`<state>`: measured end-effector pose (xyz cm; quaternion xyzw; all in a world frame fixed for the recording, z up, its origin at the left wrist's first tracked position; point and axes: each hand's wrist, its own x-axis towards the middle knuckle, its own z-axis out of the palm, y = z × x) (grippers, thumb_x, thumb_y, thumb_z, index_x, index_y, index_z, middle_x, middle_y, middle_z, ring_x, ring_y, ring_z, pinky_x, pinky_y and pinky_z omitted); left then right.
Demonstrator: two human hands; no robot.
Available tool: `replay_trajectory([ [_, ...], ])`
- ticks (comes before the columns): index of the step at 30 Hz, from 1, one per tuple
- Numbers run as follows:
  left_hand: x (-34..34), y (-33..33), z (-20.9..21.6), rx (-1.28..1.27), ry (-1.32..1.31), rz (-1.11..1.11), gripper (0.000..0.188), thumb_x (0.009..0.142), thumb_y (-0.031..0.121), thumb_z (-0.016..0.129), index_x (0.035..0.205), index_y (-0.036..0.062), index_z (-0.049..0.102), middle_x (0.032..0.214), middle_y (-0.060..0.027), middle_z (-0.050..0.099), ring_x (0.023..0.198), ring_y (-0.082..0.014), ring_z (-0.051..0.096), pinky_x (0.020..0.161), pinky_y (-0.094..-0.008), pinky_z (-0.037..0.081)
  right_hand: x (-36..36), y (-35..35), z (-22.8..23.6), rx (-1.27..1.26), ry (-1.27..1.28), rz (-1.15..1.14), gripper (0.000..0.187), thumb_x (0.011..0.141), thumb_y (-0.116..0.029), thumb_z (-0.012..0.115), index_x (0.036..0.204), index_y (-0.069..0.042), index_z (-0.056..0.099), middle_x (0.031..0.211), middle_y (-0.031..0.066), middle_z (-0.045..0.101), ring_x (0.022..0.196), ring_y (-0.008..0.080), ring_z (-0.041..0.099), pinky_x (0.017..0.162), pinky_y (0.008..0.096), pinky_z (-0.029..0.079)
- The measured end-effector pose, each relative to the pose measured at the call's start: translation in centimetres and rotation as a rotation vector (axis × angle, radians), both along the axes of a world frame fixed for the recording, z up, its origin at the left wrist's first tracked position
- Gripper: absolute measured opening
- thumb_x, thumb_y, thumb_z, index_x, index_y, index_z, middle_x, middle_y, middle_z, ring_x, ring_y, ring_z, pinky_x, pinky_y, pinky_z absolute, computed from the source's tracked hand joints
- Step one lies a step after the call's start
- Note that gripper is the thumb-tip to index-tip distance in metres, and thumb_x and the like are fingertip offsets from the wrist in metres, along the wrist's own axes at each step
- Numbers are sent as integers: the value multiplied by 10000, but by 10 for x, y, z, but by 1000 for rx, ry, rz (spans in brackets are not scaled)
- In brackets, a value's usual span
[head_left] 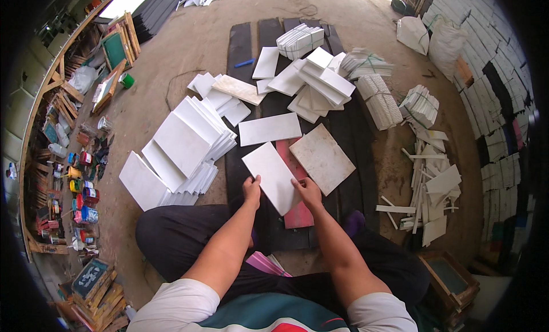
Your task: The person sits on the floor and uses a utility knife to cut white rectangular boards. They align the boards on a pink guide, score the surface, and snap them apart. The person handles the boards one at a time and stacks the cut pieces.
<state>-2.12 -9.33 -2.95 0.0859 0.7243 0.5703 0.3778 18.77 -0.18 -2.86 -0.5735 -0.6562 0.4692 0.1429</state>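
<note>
- Left hand and right hand are both closed on one smooth white rectangular panel; its left edge is gripped by the left, its right edge by the right, with the thumbs laid at the upper face and most of the other fingers hidden.
- The panel is held slantwise in front of the body, over a flat red strip, which is partly covered by it; whether the two are touching cannot be told.
- By black flat sheets on the ground, the strip is supported.
- Just right of the panel, a stained off-white squarish board is laid flat.
- Beyond the panel, a white oblong slab is placed crosswise.
- To the left, large white boards are piled in a leaning, fanned-out heap.
- Farther off, a thin blue bar-shaped object is seen on the black sheets, near a strapped bundle of white slabs.
- At the right, narrow white offcuts are scattered in a pile.
</note>
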Motion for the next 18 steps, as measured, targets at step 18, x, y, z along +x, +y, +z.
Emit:
replay_trajectory([
  [18, 103, 102, -23, -169, -500, -187, 548, 1029, 450, 648, 1434, 103, 521, 1310, -117, 601, 1068, -266, 646, 912, -464, 542, 85, 121, 29, 142, -389, -22, 1021, 676, -703, 858, 1458, -115, 568, 1214, 216, 735, 1138, 393, 709, 963, 491, 554],
])
